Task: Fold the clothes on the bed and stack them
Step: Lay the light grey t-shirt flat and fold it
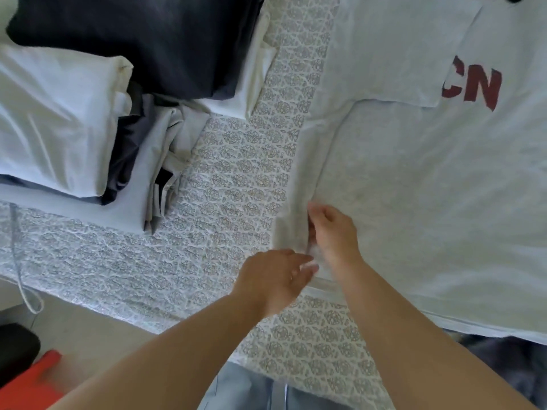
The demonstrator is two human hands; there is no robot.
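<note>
Reaching in from the near edge of the bed [225,179], both hands meet at the near-left corner of the grey T-shirt [414,187]. Left hand [273,279] is nearest: its fingers [305,269] look loosely spread, tips at the hem corner; blurred, so can't tell if they pinch cloth. Right hand [334,232] sits just beyond, touching the shirt's folded-in left side strip, fingers curled down into the fabric w/ what looks like a pinch on that edge.

From the fingers, the shirt spreads away to the right and far side, flat on the bed, red lettering up. Long axis runs near-to-far, so the fold line runs straight ahead of the fingers. My guess: next move draws this side along that line.

Further off, left of the fingers & well apart, stands the stack of folded clothes [59,122].
</note>
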